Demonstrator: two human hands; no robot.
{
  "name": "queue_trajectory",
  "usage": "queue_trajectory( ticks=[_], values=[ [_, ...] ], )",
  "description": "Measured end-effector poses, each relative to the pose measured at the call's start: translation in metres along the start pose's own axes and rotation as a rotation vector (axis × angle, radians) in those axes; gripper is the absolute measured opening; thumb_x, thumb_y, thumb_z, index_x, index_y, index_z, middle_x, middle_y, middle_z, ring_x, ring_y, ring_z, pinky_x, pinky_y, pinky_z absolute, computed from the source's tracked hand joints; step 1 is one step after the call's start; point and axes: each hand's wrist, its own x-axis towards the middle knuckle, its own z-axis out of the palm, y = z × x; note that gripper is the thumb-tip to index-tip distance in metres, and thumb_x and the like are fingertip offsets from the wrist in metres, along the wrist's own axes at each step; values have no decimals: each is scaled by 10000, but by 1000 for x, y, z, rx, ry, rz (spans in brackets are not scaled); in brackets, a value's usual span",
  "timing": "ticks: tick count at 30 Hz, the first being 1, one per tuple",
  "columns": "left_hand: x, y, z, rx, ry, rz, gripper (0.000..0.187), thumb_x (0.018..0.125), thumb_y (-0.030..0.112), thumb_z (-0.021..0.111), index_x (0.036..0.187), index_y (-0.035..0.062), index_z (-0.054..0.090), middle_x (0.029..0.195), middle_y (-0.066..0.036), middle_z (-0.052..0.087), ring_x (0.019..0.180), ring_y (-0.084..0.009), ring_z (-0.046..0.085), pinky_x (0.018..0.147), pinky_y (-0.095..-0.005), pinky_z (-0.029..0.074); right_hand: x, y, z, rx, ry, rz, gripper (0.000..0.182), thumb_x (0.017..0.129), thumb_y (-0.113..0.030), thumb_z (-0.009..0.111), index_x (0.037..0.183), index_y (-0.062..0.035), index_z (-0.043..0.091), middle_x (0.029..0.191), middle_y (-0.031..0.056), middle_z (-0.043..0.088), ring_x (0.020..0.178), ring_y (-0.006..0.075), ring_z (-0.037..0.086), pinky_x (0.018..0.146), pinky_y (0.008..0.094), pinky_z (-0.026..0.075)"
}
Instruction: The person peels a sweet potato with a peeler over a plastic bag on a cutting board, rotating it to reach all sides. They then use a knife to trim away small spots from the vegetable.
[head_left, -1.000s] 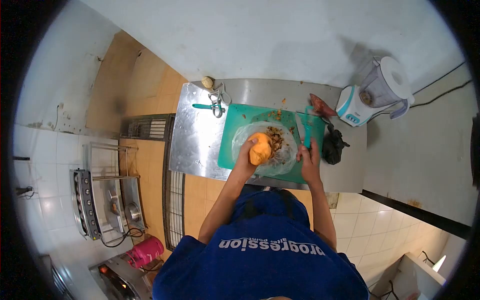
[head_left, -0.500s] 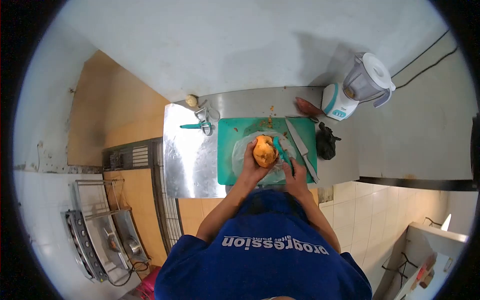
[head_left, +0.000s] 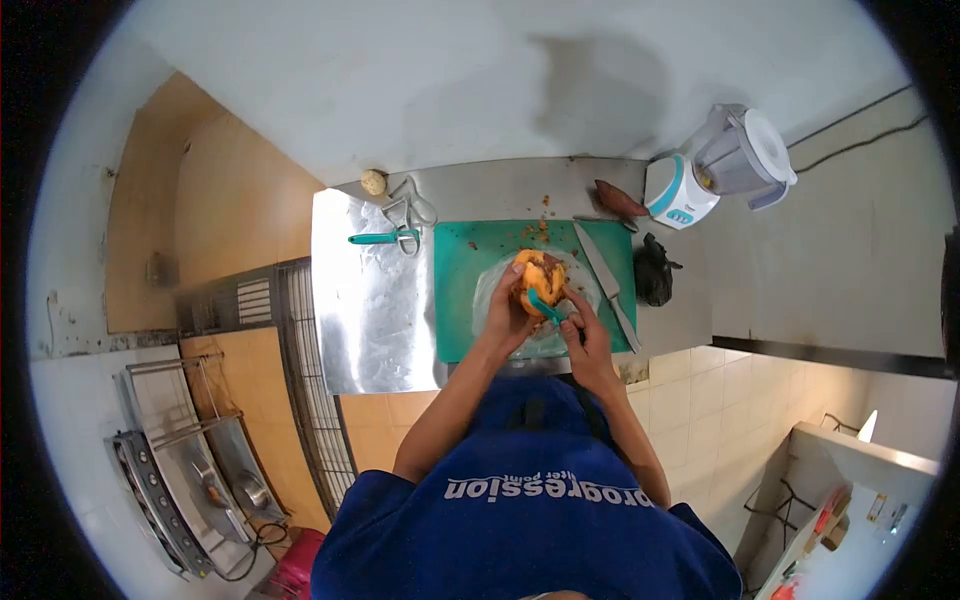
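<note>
My left hand (head_left: 506, 312) is wrapped round a large orange-fleshed sweet potato (head_left: 542, 268), mostly peeled, with brown patches on its surface. A teal-handled peeler (head_left: 543, 306) is gripped in my right hand (head_left: 588, 338), its head against the near right side of the sweet potato. Both are held above a crumpled clear plastic bag (head_left: 488, 300) on a green cutting board (head_left: 453, 335). Brown and orange scraps are scattered on the board's far part. A large knife (head_left: 603, 275) lies along the board's right side, blade pointing away from me.
Left of the board lie another teal-handled tool (head_left: 372, 239) and a clear glass item (head_left: 422, 210), with a small pale round thing (head_left: 373, 182) behind. At right are reddish sweet potatoes (head_left: 618, 199), a black plastic bag (head_left: 655, 270) and a blender (head_left: 690, 190) near the wall.
The sweet potato has been turned in my left hand, showing more brown patches. The peeler has moved left and nearer me, onto the sweet potato's near side. The view has shifted slightly.
</note>
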Motion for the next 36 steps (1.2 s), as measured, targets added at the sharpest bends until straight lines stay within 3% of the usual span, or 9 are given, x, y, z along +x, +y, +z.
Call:
queue_trajectory(
  ticks=[1,8,14,17,19,22,25,28,36],
  values=[
    [2,1,-3,-9,-40,4,490,977,407,536,1344,86,494,1281,-96,592,1156,-238,604,999,-407,495,4,-1,-2,-39,-61,-54,501,1054,-244,497,1513,-78,384,707,58,491,665,141,469,650,301,419],
    [-5,7,19,90,-32,267,543,952,263,600,1420,123,362,1335,-106,533,1204,-256,567,980,-427,511,32,-10,-20,7,-177,-156,536,1069,-233,448,1568,-104,301,660,52,472,585,126,458,582,287,407],
    [-5,-9,19,39,-33,315,589,913,90,642,1414,150,338,1293,-99,544,1182,-264,573,971,-454,535,41,-11,-42,328,-288,31,519,1069,-198,410,1568,-98,308,671,-29,418,584,67,387,552,206,353],
    [-4,-15,32,164,21,378,631,866,18,688,1390,149,363,1262,-93,553,1143,-241,591,932,-412,563,45,-2,-55,234,-328,-41,521,1059,-183,417,1564,-102,314,702,13,454,597,88,407,566,240,376],
    [1,-18,38,213,22,407,667,829,-23,714,1379,139,373,1246,-89,558,1126,-227,597,916,-389,569,45,-22,-68,-15,-370,-61,519,1054,-213,436,1556,-137,326,727,135,595,612,274,571,658,389,477],
    [12,-23,43,317,27,474,738,762,-64,772,1365,120,388,1223,-83,568,1096,-207,606,898,-351,573,47,-19,-71,33,-287,-230,541,1047,-219,452,1564,-155,307,789,218,640,691,391,624,706,455,481],
    [18,-27,48,459,34,545,792,715,-48,827,1360,95,390,1209,-80,578,1080,-195,607,893,-330,565,47,-26,-82,73,-333,-17,551,1050,-238,451,1572,-163,289,887,276,648,793,443,639,760,476,478],
    [24,-31,53,550,40,595,823,689,-24,859,1355,77,388,1204,-83,584,1074,-186,603,886,-320,557,54,-5,-70,119,-181,-239,557,1052,-252,451,1575,-164,282,898,288,638,784,430,641,762,456,482],
    [20,-32,78,652,113,690,758,715,-23,842,1316,31,384,1152,-116,609,1032,-185,618,872,-304,546,59,4,-67,145,-234,-167,542,1045,-258,466,1556,-154,320,659,199,573,626,370,613,634,477,461]
  ],
)
